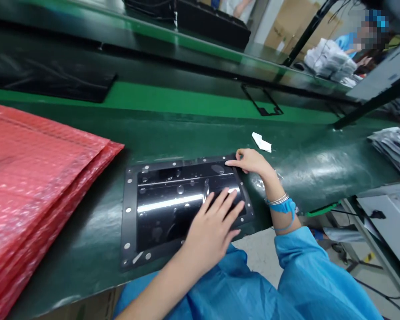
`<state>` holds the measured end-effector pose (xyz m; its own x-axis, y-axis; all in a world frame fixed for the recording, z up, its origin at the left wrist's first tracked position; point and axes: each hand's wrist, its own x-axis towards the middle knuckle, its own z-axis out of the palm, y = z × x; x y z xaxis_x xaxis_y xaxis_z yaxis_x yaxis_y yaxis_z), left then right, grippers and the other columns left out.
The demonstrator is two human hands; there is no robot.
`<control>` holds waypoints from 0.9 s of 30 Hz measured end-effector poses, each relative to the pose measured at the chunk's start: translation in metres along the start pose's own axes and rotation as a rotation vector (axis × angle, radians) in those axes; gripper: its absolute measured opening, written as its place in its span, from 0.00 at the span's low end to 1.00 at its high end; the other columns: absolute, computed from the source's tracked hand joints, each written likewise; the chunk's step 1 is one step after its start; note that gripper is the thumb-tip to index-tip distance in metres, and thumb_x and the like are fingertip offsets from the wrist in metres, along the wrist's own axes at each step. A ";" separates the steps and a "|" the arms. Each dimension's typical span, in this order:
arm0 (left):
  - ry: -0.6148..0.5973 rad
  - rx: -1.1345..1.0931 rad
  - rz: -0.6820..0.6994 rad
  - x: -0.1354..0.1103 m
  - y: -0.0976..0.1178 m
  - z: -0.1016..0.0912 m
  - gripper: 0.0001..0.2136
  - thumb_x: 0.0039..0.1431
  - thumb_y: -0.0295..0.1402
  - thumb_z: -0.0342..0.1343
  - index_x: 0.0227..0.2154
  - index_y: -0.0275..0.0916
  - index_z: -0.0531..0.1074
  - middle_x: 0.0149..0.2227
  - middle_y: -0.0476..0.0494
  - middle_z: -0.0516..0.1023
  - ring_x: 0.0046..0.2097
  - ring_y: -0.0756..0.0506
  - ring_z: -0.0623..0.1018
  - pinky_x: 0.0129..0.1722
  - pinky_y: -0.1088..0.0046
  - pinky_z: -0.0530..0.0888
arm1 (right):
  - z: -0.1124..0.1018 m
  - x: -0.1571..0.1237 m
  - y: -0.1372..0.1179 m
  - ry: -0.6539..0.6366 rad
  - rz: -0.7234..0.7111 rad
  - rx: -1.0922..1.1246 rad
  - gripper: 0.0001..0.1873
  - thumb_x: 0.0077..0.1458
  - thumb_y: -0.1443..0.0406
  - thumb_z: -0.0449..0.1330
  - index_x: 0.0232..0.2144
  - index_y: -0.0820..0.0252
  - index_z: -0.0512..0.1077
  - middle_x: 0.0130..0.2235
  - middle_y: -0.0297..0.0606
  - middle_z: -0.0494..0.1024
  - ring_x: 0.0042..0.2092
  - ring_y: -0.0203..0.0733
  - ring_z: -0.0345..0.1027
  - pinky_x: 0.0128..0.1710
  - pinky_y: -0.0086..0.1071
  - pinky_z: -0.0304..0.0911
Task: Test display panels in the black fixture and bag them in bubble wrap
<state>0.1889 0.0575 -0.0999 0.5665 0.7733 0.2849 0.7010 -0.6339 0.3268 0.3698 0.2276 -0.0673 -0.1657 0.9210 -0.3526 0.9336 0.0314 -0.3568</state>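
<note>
Pressing my left hand (213,222) flat on the glossy black panel (173,200), fingers spread and released, nothing gripped, just palm weight holding it down on the green belt (186,133). The panel lies flat near the belt's front edge, right in front of me, long side running along that edge. My right hand (251,161) is at the panel's far right corner, thumb and fingertips pinched on what looks like the edge of a clear film there; I cannot tell for sure whether a tab is between them. The shiny face shows bubbles and streaks, so I judge a film covers nearly the whole face and the peel has barely started at that one corner. The dark frame with its row of bright holes is all in view. A stack of red bubble bags (36,186) sits at the belt's left end, just beside the panel, untouched. A scrap of white paper (262,142) lies beyond my right hand, toward the belt's middle.
</note>
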 end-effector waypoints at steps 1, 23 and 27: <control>-0.029 -0.010 0.028 0.007 0.004 0.008 0.22 0.67 0.40 0.47 0.61 0.40 0.66 0.66 0.41 0.61 0.66 0.37 0.63 0.63 0.52 0.66 | -0.001 0.002 -0.004 -0.011 0.006 -0.042 0.25 0.51 0.43 0.62 0.23 0.55 0.60 0.15 0.28 0.68 0.24 0.38 0.66 0.28 0.30 0.54; 0.064 0.326 -0.395 0.037 -0.067 -0.031 0.24 0.64 0.38 0.45 0.58 0.28 0.67 0.48 0.27 0.77 0.54 0.31 0.72 0.57 0.48 0.62 | -0.001 0.003 0.008 0.067 -0.149 0.286 0.20 0.58 0.56 0.62 0.21 0.57 0.62 0.13 0.24 0.64 0.22 0.33 0.62 0.29 0.27 0.52; 0.164 0.278 -0.450 0.041 -0.068 -0.026 0.23 0.63 0.40 0.47 0.55 0.28 0.68 0.44 0.30 0.77 0.49 0.32 0.72 0.54 0.50 0.63 | 0.001 0.002 0.006 0.082 -0.161 0.371 0.12 0.51 0.60 0.67 0.27 0.57 0.68 0.15 0.22 0.66 0.22 0.33 0.62 0.28 0.27 0.51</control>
<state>0.1529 0.1319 -0.0866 0.1255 0.9402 0.3165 0.9588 -0.1969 0.2047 0.3751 0.2294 -0.0711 -0.2607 0.9441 -0.2020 0.7172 0.0493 -0.6951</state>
